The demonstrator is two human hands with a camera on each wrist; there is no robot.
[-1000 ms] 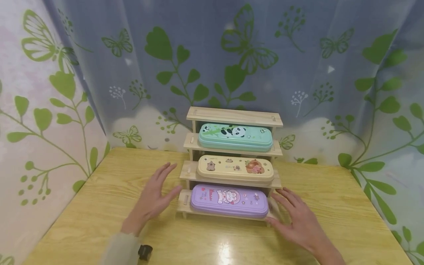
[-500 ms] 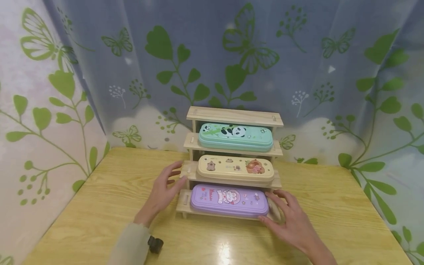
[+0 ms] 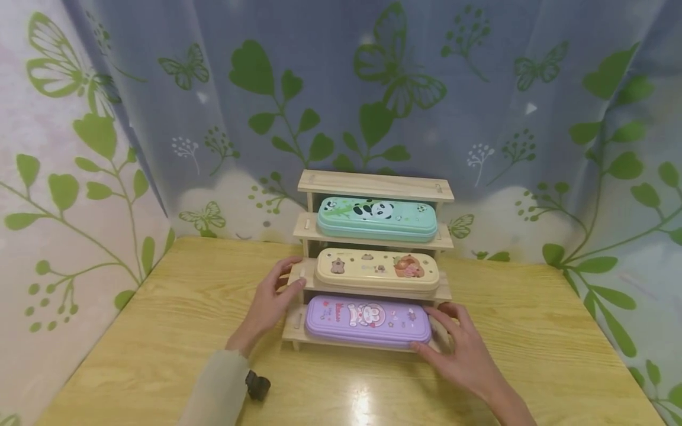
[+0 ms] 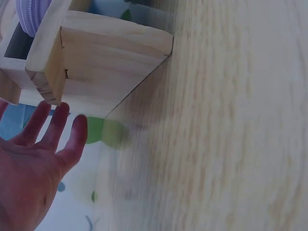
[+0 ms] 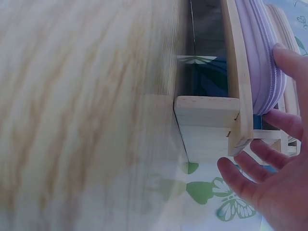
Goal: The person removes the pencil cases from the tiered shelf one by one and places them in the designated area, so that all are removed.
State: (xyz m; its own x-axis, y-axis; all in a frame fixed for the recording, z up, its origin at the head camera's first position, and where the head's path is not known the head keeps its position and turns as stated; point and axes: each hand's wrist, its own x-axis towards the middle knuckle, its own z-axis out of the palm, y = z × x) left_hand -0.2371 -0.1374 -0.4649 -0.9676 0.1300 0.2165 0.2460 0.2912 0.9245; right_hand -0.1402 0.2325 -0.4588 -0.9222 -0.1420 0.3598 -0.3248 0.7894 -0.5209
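Observation:
A purple zipped pencil case with a rabbit print lies on the lowest step of a wooden tiered rack. My right hand holds its right end, thumb at the front edge and index finger behind. In the right wrist view the thumb presses the purple pencil case near its zip, the other fingers spread beside the rack. My left hand is at the left end of the second step, thumb over the board. The left wrist view shows its fingers extended, tips right at the rack's wooden end.
A cream pencil case sits on the second step and a mint panda pencil case on the third. The rack stands on a wood-grain table. Behind hangs a leaf-and-butterfly curtain. A black device is at the left wrist.
My right hand has moved left from beside the purple pencil case and taken hold of its right end. My left hand has moved right, up to the rack's left side.

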